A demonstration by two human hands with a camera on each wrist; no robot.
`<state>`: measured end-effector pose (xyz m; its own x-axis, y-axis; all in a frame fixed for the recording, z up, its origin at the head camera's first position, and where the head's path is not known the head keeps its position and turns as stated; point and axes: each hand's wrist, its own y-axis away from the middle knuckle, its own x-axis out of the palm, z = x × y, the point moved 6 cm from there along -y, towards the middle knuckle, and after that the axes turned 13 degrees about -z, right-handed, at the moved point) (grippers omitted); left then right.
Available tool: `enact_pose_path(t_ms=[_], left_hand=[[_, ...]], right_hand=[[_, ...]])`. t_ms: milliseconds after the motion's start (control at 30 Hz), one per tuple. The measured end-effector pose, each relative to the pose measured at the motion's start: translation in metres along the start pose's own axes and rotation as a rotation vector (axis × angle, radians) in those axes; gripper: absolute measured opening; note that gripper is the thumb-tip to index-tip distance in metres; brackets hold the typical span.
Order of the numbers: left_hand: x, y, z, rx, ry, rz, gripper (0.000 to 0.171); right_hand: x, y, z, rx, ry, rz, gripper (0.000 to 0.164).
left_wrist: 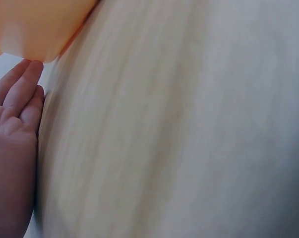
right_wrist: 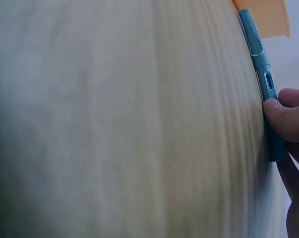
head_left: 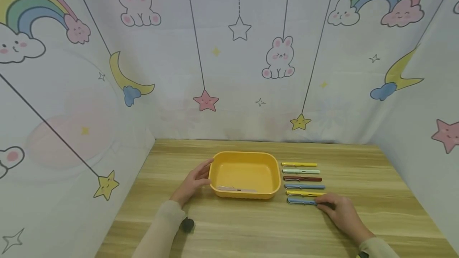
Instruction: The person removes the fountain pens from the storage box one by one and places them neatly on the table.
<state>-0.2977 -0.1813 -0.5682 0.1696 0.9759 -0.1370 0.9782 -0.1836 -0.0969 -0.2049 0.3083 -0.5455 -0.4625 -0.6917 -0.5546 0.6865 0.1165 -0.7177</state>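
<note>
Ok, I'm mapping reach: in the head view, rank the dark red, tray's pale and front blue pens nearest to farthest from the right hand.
1. Front blue pen, in its fingers
2. Dark red pen, behind
3. Pale pen, inside tray

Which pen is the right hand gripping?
The blue pen at the row's near end, pinched by the right hand; the other blue pen lies farther back, beyond a yellow pen.

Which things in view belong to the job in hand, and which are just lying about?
Likely in the job:
yellow tray, touched by the left hand
nearest blue pen, pinched by the right hand
five pens lined up beyond it
pale pen inside the tray

Seemingly just surroundings:
wooden table
printed backdrop
</note>
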Motion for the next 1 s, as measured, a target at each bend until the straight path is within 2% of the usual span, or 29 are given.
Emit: enact_pose_path(t_ms=[200,600,1000], left_hand=[[-0.0008,-0.0003,0.0026,0.013,-0.001,0.010,0.074],[-0.0007,-0.0009,0.0020,0.000,-0.001,0.011,0.074],[-0.0006,-0.0014,0.0017,0.000,0.018,0.021,0.074]], right_hand=[[0.0005,-0.0004,0.0003,-0.023,0.011,-0.004,0.041],[0.0004,-0.0022,0.0014,-0.047,0.008,0.002,0.041],[-0.0008,-0.0035,0.0043,-0.037,0.010,0.005,0.042]])
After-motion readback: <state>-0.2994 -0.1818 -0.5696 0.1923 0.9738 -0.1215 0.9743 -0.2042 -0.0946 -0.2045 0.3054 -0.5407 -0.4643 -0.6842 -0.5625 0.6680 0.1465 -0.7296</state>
